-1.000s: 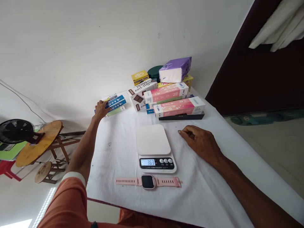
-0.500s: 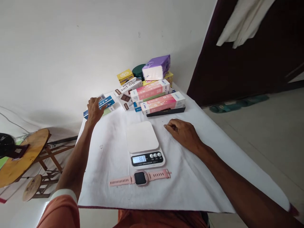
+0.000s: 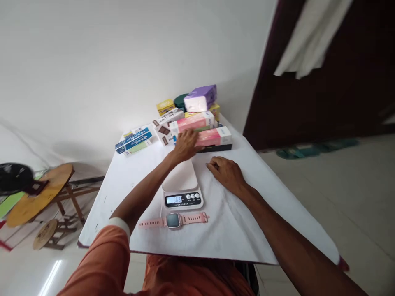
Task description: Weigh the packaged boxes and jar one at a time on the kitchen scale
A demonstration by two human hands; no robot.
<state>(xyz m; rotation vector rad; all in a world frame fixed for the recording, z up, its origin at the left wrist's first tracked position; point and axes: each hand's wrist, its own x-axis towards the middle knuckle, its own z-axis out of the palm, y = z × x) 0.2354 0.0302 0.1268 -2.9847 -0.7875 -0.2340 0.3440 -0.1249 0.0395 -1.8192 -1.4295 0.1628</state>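
My left hand (image 3: 186, 144) is over the left end of the front pink-and-white box (image 3: 214, 136), fingers stretched and thumb apart; it covers that end, and a firm grip does not show. This box lies on a black box (image 3: 217, 147). Curled and closed, my right hand (image 3: 227, 172) rests on the white cloth, apart from the boxes, with nothing visible in it. Between my arms stands a white kitchen scale (image 3: 182, 183), its plate partly behind my left hand, its display (image 3: 174, 200) reading about 363. In front of it lies a pink-strapped smartwatch (image 3: 173, 220).
Blue-and-white boxes (image 3: 134, 140) lie at the table's back left. Behind my left hand are a chocolate-pictured carton (image 3: 165, 128), a yellow box (image 3: 165, 106), another pink box (image 3: 194, 120) and a purple tissue pack (image 3: 200, 98). A wooden stool (image 3: 46, 234) stands left on the floor.
My left hand has left the blue-and-white boxes and moved right to the front pink box. My right hand stays resting on the cloth. The camera view has shifted slightly.
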